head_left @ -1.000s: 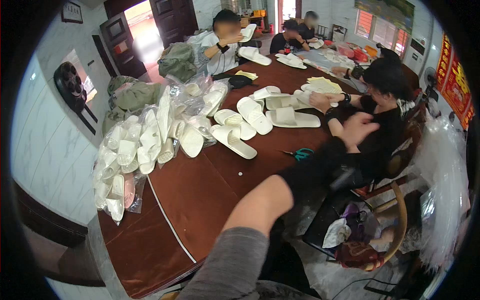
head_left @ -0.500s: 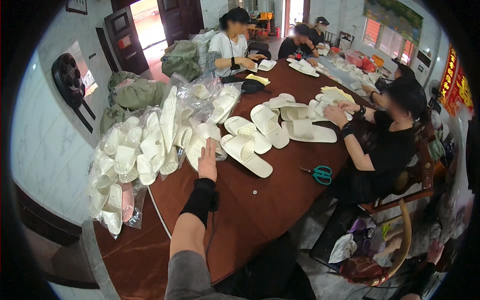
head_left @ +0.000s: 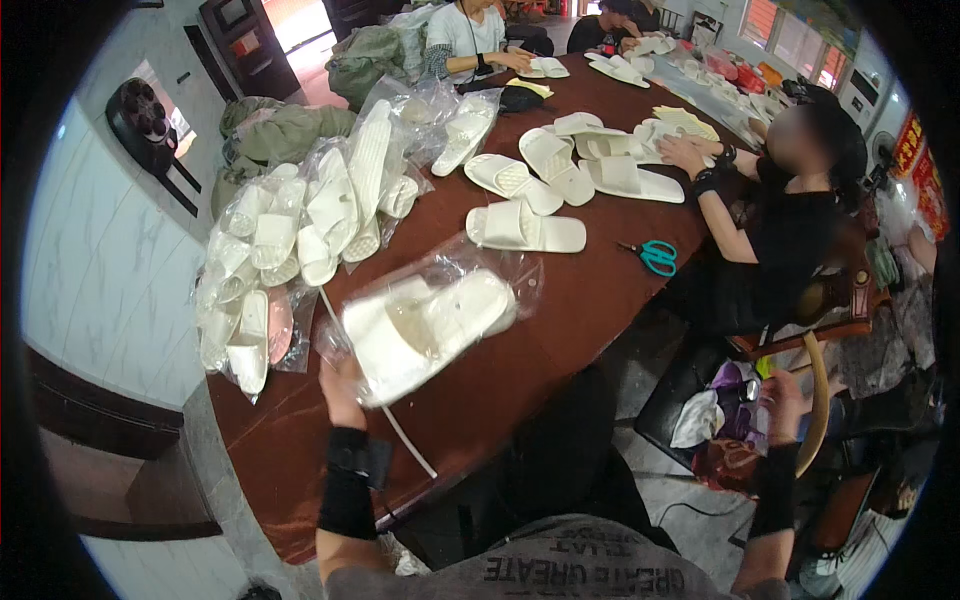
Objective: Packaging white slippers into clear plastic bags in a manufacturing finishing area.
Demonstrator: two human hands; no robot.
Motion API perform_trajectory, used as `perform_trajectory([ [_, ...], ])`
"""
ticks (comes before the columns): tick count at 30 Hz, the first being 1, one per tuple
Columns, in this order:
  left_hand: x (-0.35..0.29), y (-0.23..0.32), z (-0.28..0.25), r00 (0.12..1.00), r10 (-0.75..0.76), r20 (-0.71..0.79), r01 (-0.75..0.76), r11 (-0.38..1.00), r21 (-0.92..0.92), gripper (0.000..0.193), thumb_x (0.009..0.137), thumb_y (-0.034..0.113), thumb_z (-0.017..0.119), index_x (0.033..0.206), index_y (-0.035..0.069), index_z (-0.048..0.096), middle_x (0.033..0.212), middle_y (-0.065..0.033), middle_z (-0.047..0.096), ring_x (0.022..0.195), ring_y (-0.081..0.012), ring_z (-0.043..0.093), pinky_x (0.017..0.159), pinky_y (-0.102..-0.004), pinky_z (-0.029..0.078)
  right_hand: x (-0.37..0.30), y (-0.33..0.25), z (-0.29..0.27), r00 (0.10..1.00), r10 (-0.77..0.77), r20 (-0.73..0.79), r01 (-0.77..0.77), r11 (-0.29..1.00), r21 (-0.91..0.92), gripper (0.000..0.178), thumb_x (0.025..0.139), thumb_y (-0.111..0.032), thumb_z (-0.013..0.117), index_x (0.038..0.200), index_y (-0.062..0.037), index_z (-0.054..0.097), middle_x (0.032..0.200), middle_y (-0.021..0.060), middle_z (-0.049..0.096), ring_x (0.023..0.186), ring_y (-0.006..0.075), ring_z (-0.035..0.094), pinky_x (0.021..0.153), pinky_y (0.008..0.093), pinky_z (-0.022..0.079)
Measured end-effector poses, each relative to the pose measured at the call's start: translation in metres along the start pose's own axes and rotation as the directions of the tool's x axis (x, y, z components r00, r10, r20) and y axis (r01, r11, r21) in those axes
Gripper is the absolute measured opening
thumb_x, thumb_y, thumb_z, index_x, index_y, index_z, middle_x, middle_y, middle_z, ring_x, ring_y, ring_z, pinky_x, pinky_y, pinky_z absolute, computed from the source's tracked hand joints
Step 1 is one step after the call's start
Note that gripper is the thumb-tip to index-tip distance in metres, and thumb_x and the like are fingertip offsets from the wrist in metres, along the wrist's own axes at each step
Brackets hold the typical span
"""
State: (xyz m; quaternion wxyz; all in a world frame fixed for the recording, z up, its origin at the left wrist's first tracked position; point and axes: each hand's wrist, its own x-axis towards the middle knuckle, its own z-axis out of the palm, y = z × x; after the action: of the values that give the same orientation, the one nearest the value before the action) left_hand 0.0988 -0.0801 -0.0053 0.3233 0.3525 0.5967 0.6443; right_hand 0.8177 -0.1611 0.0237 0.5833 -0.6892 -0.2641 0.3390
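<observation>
My left hand (head_left: 341, 384), with a black wrist wrap, grips a clear plastic bag holding a pair of white slippers (head_left: 425, 322). The bag hangs tilted just above the brown table (head_left: 590, 300), near its front edge. My right hand (head_left: 782, 392), also in a black wrap, hangs low on the right, off the table. It is beside the curved back of a wooden chair (head_left: 815, 395). Its fingers look loosely curled, and I cannot tell whether they hold anything.
A heap of bagged white slippers (head_left: 300, 225) lies along the table's left side. Loose white slippers (head_left: 525, 228) and teal scissors (head_left: 655, 257) lie further out. A person in black (head_left: 790, 215) sits at the right, others (head_left: 470, 35) at the far end. Green sacks (head_left: 290, 130) stand behind.
My left hand reached out to the heap of bagged slippers and has drawn one bagged pair back toward me. My right hand moved from over the table down to the right.
</observation>
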Motion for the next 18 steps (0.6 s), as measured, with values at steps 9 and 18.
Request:
perform_trajectory([
  [9, -0.126, -0.044, -0.036, 0.981, 0.078, -0.18, -0.06, 0.993, 0.104, 0.06, 0.095, 0.011, 0.053, 0.147, 0.002, 0.025, 0.147, -0.0212, 0.034, 0.132, -0.0251, 0.038, 0.11, -0.0361, 0.029, -0.094, 0.024, 0.277, 0.606, -0.155, 0.781, 0.349, 0.933, -0.086, 0.017, 0.095, -0.012, 0.054, 0.104, -0.001, 0.062, 0.085, 0.0034, 0.065, 0.078, 0.0104, 0.061, 0.07, 0.0242, 0.048],
  [18, -0.092, -0.027, -0.053, 0.981, 0.021, -0.192, 0.002, 0.993, 0.117, 0.039, 0.096, 0.021, 0.056, 0.129, 0.0, 0.052, 0.118, -0.0098, 0.061, 0.1, -0.0149, 0.058, 0.084, -0.0279, 0.048, -0.098, 0.0, 0.406, 0.616, 0.004, 0.787, 0.368, 0.883, -0.292, 0.016, 0.091, -0.013, 0.056, 0.102, -0.0021, 0.061, 0.077, 0.006, 0.065, 0.062, 0.0134, 0.06, 0.058, 0.0253, 0.047],
])
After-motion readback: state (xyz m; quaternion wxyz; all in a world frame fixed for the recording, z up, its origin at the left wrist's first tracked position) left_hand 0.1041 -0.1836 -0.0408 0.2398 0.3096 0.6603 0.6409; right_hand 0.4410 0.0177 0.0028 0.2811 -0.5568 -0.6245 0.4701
